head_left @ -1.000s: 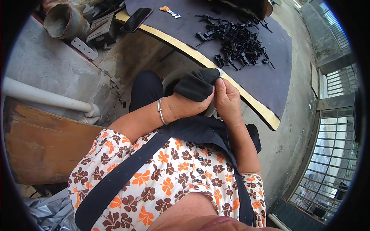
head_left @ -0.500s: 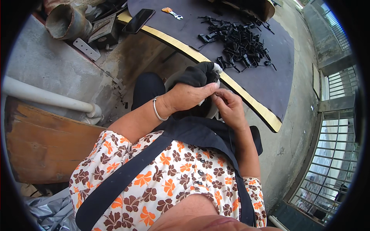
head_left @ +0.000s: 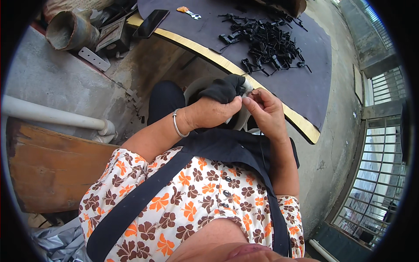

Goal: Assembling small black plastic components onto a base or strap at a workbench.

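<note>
My left hand (head_left: 211, 110), with a silver bangle at its wrist, is closed in front of the table's near edge. Black cloth (head_left: 222, 88) covers its fingers, and a white patch (head_left: 247, 86) shows at their tips. What lies between its thumb and the covered fingers is too small to make out. Close against its thumb tip is my right hand (head_left: 267, 111), bare, with thumb and fingers bent together in a pinch. Anything inside that pinch is hidden. Below both hands, between my knees, stands a pale round bucket (head_left: 190, 92), largely covered by my hands and arms.
A heap of small black parts (head_left: 273, 46) lies on the dark-topped table (head_left: 305, 94) ahead. A phone (head_left: 151, 23) and an orange-handled wrench (head_left: 188, 12) are farther left. Rusty metal pieces (head_left: 72, 30), a white pipe (head_left: 52, 115) and a wooden board (head_left: 56, 166) are at left.
My right hand has turned and shifted slightly right, its fingers more raised. The black-covered left fingers have tilted a little. The table and heap appear slightly higher in view.
</note>
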Tool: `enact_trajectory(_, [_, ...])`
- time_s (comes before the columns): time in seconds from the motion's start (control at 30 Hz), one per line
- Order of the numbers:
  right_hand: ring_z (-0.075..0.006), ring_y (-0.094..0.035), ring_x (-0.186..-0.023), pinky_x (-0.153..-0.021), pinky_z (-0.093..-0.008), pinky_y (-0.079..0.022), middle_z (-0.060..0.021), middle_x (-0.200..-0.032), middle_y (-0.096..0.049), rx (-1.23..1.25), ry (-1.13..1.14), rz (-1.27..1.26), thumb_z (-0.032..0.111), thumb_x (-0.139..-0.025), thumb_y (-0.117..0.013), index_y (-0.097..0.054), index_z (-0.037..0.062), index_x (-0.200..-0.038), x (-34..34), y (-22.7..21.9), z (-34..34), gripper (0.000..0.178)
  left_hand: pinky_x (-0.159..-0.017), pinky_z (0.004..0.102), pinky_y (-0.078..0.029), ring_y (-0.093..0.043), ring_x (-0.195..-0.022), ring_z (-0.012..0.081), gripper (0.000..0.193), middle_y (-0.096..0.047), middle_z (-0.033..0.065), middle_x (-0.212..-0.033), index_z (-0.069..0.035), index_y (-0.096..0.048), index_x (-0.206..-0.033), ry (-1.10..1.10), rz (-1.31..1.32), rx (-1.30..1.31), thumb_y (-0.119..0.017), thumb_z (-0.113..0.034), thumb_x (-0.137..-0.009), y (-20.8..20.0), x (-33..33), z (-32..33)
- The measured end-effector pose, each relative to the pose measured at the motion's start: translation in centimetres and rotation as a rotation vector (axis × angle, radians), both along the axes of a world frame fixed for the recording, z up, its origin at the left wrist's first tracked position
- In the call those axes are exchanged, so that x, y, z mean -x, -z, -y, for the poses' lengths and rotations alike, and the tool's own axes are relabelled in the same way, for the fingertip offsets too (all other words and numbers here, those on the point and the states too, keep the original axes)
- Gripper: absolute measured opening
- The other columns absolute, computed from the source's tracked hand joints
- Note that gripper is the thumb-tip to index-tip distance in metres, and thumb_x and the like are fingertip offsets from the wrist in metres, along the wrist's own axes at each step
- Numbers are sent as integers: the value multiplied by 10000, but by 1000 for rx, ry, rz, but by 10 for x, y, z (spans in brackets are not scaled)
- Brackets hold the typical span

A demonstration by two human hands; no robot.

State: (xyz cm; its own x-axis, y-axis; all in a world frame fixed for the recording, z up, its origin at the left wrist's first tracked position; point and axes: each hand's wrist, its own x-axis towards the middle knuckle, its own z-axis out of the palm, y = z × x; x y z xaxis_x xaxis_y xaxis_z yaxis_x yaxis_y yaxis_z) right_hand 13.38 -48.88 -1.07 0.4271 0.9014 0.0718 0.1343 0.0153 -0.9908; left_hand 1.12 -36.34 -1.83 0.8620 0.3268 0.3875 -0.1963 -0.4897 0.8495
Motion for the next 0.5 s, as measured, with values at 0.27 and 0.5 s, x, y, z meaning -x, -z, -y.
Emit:
enact_trajectory(0.27, [-155,-392,-514,-507,-313,-380,-107,-563,-452,60,-7,241,238,-925,-497,-537,-22,-759,3,23,-6,311,-733,341,-453,-563,-787,232,173,-589,138,-884,25,-547,-973,-57,70,-317,-487,-28,-819,18,-3,1])
enact_trajectory(0.5, [-57,-375,-616,-553,-228,-368,32,-624,-439,146,-24,274,241,-937,-504,-518,-14,-731,-16,35,-15,328,-771,415,-436,-560,-859,326,171,-584,207,-898,25,-576,-895,-44,-47,-724,-529,-112,-803,14,-4,-10])
